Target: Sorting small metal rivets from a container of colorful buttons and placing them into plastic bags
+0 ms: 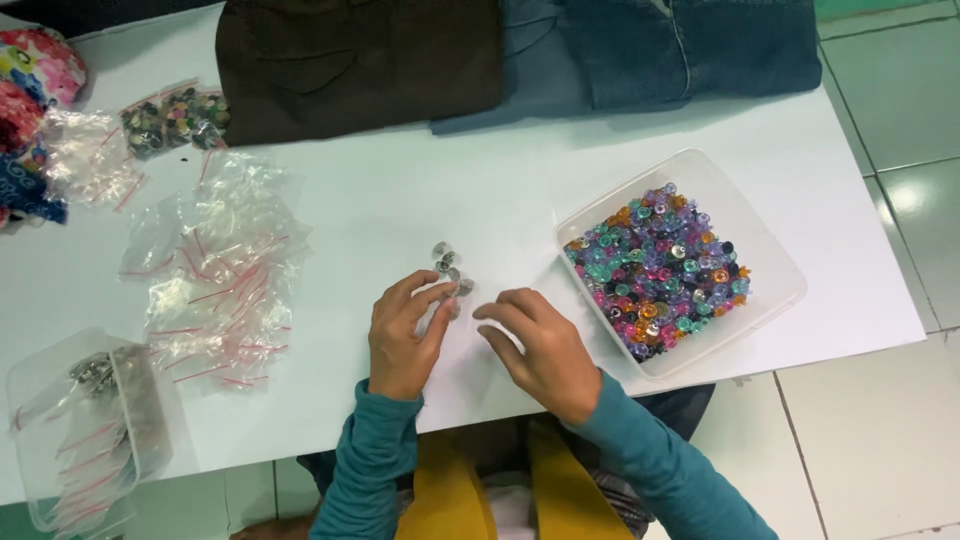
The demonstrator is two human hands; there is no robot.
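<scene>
Seen from the head camera, a person in teal sleeves is sitting at a white table (pixel 420 190) with both hands resting near its front edge. The left hand (pixel 403 335) is curling its fingers loosely, with thumb and forefinger pinching at a small clear plastic bag (pixel 452 318) that is lying flat between the hands; whether the grip is fully closed is hard to tell. The right hand (pixel 540 345) is lying with fingers pressed together and pointing left, its fingertips touching the same bag's other edge. Just beyond the fingertips, a small cluster of silver snap buttons (pixel 449 268) is sitting on the tabletop, nearly touching the left forefinger. To the right, a clear square container (pixel 775 262) is holding a heap of colourful plastic buttons (pixel 657 270). To the left, a pile of empty red-striped zip bags (pixel 225 270) is spreading over the table, with a filled bag of buttons (pixel 175 118) farther back. A second clear tub (pixel 60 445) is standing at the near left corner. Folded brown cloth (pixel 360 60) and blue denim (pixel 680 50) are lying along the far edge.
</scene>
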